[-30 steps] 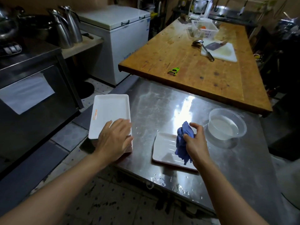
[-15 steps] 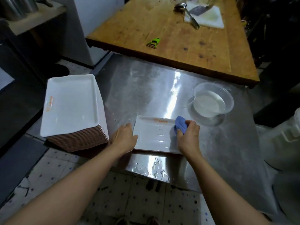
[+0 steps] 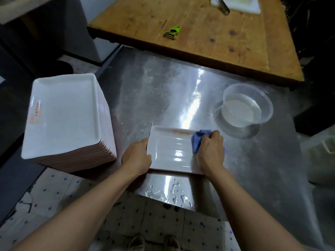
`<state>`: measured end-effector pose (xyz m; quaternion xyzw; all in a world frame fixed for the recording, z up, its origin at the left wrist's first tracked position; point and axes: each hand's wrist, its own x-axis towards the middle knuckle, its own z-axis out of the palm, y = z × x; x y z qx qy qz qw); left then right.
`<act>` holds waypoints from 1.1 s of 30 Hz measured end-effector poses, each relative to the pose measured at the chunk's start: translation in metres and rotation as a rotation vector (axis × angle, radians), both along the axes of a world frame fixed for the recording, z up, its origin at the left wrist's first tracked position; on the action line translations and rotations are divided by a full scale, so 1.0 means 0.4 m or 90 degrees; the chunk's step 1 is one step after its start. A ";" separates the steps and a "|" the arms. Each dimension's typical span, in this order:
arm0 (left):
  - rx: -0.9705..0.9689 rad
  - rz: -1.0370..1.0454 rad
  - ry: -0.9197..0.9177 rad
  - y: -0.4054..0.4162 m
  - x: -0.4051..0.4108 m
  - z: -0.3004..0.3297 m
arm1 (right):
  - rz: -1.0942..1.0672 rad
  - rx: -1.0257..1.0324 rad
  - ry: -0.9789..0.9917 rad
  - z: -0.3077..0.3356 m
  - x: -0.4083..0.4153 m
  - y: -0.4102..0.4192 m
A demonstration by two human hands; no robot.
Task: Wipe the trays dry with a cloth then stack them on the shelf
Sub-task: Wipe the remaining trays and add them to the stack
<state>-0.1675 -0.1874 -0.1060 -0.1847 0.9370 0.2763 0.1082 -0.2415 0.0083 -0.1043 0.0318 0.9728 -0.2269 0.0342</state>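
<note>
A single white rectangular tray (image 3: 170, 151) with an orange mark lies flat near the front edge of the steel table (image 3: 163, 91). My left hand (image 3: 136, 158) grips its left rim. My right hand (image 3: 211, 151) holds a bunched blue cloth (image 3: 198, 139) and presses it onto the tray's right end. A tall stack of several matching white trays (image 3: 63, 115) stands at the table's left corner, apart from both hands.
A clear plastic bowl of water (image 3: 246, 109) sits on the steel to the right. Water drops lie along the table's front edge. Behind rises a wooden counter (image 3: 208, 33) with a green peeler (image 3: 172, 33). Spotted floor tiles lie below.
My left hand left the tray stack and took the single tray's left rim. My right hand brought the cloth down onto the tray. The view tilted down and closer.
</note>
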 end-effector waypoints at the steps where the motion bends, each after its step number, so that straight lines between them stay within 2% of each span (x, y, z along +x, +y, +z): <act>1: 0.002 -0.001 0.004 -0.001 0.000 0.000 | 0.008 0.007 -0.005 -0.007 -0.003 -0.013; 5: 0.019 -0.006 0.020 -0.004 0.001 0.001 | 0.117 0.034 0.017 -0.027 0.022 -0.058; 12: 0.054 0.007 0.031 -0.004 0.006 -0.013 | 0.270 -0.030 0.011 -0.011 0.042 -0.139; 20: 0.018 0.004 0.039 0.000 0.004 -0.014 | 0.356 -0.092 -0.046 -0.004 0.024 -0.215; 25: 0.089 0.018 0.039 -0.016 0.010 -0.005 | 0.433 -0.067 -0.068 0.000 0.036 -0.186; 30: 0.286 0.038 0.015 -0.040 0.013 -0.005 | 0.505 -0.033 -0.063 -0.001 0.073 -0.156; 33: 0.322 0.019 -0.004 -0.051 0.014 -0.007 | 0.526 0.006 -0.084 0.000 0.091 -0.137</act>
